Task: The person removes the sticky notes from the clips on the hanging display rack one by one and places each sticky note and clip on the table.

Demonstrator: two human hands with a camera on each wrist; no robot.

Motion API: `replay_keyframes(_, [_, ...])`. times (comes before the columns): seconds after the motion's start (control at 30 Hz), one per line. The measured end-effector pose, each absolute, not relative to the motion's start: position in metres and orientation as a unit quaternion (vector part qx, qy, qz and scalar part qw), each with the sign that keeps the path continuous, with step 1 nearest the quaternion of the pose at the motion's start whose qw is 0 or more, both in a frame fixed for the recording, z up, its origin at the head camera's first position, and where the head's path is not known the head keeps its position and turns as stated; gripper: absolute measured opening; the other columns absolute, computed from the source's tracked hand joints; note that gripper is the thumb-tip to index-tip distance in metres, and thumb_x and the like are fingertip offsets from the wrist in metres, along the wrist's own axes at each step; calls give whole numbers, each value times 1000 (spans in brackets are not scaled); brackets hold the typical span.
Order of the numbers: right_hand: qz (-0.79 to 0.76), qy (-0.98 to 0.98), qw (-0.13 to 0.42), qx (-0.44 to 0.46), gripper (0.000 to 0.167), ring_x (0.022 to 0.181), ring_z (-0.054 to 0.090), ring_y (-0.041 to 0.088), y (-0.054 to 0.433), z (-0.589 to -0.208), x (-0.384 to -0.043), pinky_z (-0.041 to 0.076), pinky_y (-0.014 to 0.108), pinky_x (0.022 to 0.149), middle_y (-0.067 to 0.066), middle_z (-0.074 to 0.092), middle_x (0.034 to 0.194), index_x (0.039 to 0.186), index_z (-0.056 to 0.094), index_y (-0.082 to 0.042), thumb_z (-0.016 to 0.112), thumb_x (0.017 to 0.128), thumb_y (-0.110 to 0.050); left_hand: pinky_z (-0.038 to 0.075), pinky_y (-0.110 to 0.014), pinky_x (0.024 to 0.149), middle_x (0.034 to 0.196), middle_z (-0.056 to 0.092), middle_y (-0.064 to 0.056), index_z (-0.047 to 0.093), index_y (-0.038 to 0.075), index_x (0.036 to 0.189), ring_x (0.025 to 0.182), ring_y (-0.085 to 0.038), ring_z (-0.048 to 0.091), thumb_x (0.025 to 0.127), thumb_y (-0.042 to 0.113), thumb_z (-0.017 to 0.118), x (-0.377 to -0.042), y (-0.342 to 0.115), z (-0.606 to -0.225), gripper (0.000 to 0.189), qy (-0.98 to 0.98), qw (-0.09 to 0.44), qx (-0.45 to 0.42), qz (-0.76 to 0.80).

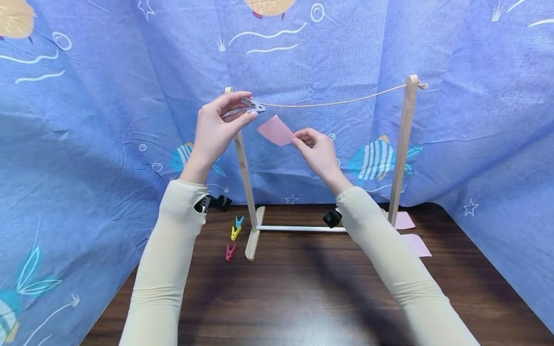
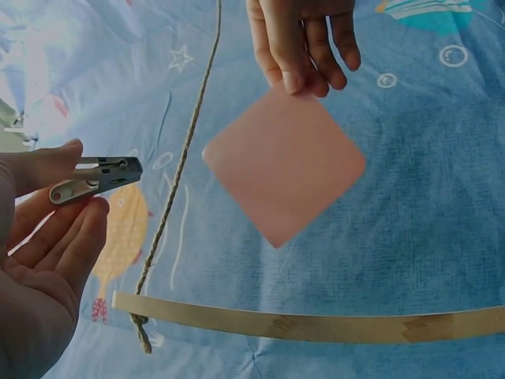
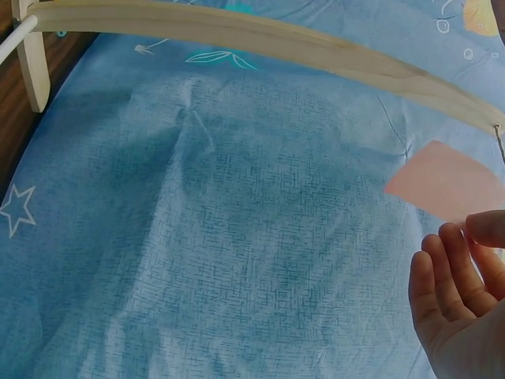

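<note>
Between thumb and fingers, my left hand (image 1: 218, 120) pinches a grey clothespin (image 1: 253, 105) near the left end of the rope (image 1: 320, 105). In the left wrist view the clothespin (image 2: 99, 178) points toward the rope (image 2: 185, 150), with a gap between them. My right hand (image 1: 318, 151) pinches one corner of a pink square of paper (image 1: 275, 130), which hangs just below the rope in the head view. From the right wrist, the paper (image 3: 446, 181) shows beyond the fingertips of the right hand (image 3: 461, 292), close to the wooden post (image 3: 276, 39).
The rope runs between two wooden posts (image 1: 402, 149) joined low down by a white bar (image 1: 303, 228). On the dark table (image 1: 277, 298), blue (image 1: 239, 221), yellow (image 1: 235, 233) and red clothespins (image 1: 231, 252) lie left of the stand. Pink papers (image 1: 417, 245) lie at the right.
</note>
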State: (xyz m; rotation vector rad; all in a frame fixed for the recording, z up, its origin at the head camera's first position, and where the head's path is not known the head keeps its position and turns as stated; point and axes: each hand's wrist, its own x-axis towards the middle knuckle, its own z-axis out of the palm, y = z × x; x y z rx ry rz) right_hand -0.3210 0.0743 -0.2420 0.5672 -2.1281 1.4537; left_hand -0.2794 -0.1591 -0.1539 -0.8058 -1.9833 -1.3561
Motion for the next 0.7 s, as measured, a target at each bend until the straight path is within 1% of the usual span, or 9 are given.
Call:
replay_keyframes(0.2, [542,-778,241,205,23,91,66,20,80,-247,-316,51,30,80,10,73,101,111,72,-5,68,99,-24,52,-28,97,118,69,-11,70,5,126,109,-14,67,90,13,78,-280,-163,-159,37,-736,307,-298,-524])
replay_keyframes(0.4, [551,-776,231,201,24,91,71,18,89,-251,-309,52,25,74,9,75,99,111,73,-7,67,100,-27,54,-30,94,119,69,-13,70,3,125,104,-13,68,89,13,79,-279,-173,-164,38,-722,344,-276,-533])
replay_keyframes(0.47, [554,-775,230,198,23,91,72,16,93,-253,-306,51,25,69,7,76,98,111,73,-9,66,100,-28,54,-30,93,118,70,-13,70,2,124,103,-14,68,89,13,79,-277,-177,-165,38,-714,360,-271,-536])
replay_keyframes(0.53, [554,-775,232,196,23,90,72,16,99,-255,-305,50,25,66,6,76,97,111,73,-10,66,100,-29,55,-30,93,117,70,-11,70,3,124,103,-14,67,88,12,79,-276,-181,-166,38,-710,373,-267,-535])
replay_keyframes(0.7, [543,-779,248,193,23,89,73,14,114,-259,-304,48,24,67,6,77,98,112,73,-10,66,100,-29,54,-30,93,117,70,-7,71,5,124,103,-13,66,88,13,80,-274,-194,-166,38,-713,386,-247,-531])
